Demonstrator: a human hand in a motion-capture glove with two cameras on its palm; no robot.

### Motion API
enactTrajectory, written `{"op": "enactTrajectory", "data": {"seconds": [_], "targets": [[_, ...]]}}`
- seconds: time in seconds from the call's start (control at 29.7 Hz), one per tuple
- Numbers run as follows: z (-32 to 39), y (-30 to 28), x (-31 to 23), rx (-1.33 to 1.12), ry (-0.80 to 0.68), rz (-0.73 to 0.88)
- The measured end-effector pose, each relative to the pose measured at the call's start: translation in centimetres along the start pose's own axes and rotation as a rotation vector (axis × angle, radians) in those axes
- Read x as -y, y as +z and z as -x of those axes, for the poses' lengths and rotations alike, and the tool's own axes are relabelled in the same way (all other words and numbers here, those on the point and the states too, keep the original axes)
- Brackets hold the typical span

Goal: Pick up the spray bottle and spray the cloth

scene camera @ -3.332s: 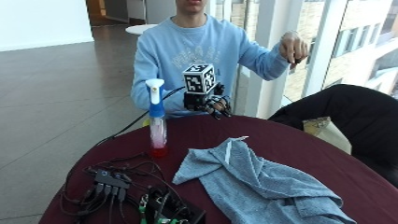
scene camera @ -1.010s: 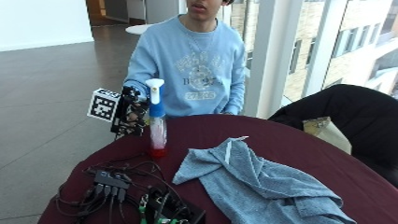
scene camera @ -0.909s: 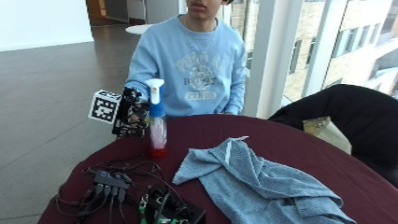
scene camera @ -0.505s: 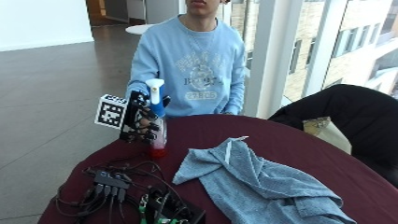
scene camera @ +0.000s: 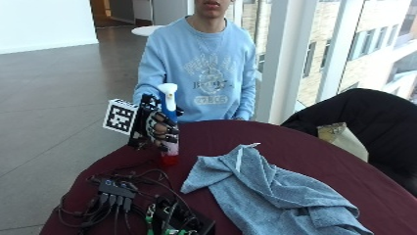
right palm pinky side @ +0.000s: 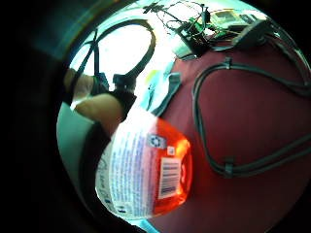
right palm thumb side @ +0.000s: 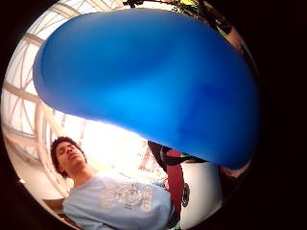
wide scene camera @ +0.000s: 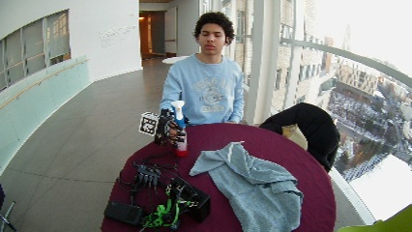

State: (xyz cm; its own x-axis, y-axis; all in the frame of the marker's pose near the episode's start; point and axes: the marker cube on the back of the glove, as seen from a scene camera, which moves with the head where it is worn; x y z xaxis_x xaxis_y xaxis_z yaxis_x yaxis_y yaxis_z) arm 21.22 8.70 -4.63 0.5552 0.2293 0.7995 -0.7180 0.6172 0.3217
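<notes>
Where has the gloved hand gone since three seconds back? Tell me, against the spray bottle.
Yes, it moved. The gloved right hand went from in front of the person's chest, beside the spray bottle, over to it and now grips its blue middle; the bottle stands on the table.

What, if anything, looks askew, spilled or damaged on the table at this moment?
Nothing stands out. The spray bottle stands upright on the table with the gloved right hand wrapped round it. The cloth lies crumpled beside it, apart from the bottle, with no wet patch visible. Cables and electronics clutter the near edge.
</notes>
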Motion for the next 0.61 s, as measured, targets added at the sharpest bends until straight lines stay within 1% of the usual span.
{"op": "enactTrajectory", "data": {"seconds": [0.17,0.24,0.44,0.61], "targets": [[2.0,0.9,2.6,-0.034,-0.04,0.15],[2.7,1.5,3.7,-0.028,-0.035,0.214],[5.1,3.9,7.6,0.022,0.123,0.413],[6.0,5.9,9.7,-0.042,0.246,0.581]]}}
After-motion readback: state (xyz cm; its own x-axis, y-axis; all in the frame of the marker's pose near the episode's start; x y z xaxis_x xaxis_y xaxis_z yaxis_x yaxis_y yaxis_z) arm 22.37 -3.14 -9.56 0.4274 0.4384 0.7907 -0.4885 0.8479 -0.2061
